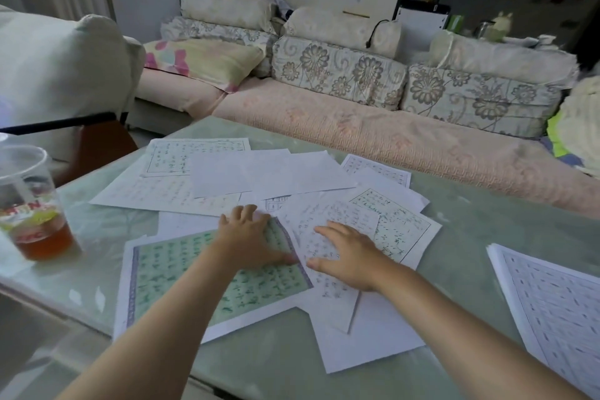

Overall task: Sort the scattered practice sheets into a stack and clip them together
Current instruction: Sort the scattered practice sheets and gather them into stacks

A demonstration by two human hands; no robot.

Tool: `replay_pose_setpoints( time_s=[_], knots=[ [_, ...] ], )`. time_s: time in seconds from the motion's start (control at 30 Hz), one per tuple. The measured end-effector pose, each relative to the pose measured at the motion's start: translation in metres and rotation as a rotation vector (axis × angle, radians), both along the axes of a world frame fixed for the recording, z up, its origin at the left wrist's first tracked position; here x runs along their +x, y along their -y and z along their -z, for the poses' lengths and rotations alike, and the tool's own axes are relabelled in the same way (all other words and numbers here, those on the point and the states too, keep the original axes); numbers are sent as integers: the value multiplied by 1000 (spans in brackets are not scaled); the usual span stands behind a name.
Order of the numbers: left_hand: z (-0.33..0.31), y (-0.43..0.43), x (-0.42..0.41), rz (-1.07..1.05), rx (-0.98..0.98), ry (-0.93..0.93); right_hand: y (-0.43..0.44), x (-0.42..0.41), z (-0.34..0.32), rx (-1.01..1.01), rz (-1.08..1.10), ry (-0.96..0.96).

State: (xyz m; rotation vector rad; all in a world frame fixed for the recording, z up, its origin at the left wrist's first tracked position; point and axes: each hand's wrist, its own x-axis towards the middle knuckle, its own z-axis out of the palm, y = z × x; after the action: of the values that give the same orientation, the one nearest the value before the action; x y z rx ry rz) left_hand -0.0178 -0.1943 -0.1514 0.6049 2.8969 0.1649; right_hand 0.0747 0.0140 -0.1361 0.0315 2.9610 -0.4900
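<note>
While the practice sheets (259,178) lie scattered and overlapping across the pale green tabletop (480,214), both hands rest flat on them with fingers spread, gripping nothing. One hand, the left hand (251,239), presses palm-down on the upper right corner of a green-gridded sheet (181,273) near the front edge. Just beside it, the right hand (349,255) lies open on a white sheet with faint writing (328,221). Well apart at the right edge sits a neater stack of lined sheets (552,305). At the left, a clear plastic cup (27,201) stands upright on the tabletop, holding amber drink in its lower part, with something yellow-green at the liquid's surface. Behind the tabletop runs a pink sofa (373,136) with floral cushions.
</note>
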Motion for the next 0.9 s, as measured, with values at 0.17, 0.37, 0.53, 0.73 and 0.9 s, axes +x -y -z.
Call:
replay_pose_setpoints(
  time_s=[0.17, 0.37, 0.53, 0.73, 0.9],
  knots=[
    [-12, 21, -14, -30, 101, 85, 30, -9, 7, 149, 20, 5],
    [-12, 54, -23, -62, 58, 65, 14, -20, 10, 44, 66, -25],
    [-11, 44, -25, -137, 243, 92, 7, -18, 14, -80, 139, -122],
    [-18, 28, -27, -303, 685, 70, -25, -11, 5, -122, 487, -202],
    [-18, -9, -19, -319, 753, 57, -44, -1, 0, -117, 647, -100]
  ],
)
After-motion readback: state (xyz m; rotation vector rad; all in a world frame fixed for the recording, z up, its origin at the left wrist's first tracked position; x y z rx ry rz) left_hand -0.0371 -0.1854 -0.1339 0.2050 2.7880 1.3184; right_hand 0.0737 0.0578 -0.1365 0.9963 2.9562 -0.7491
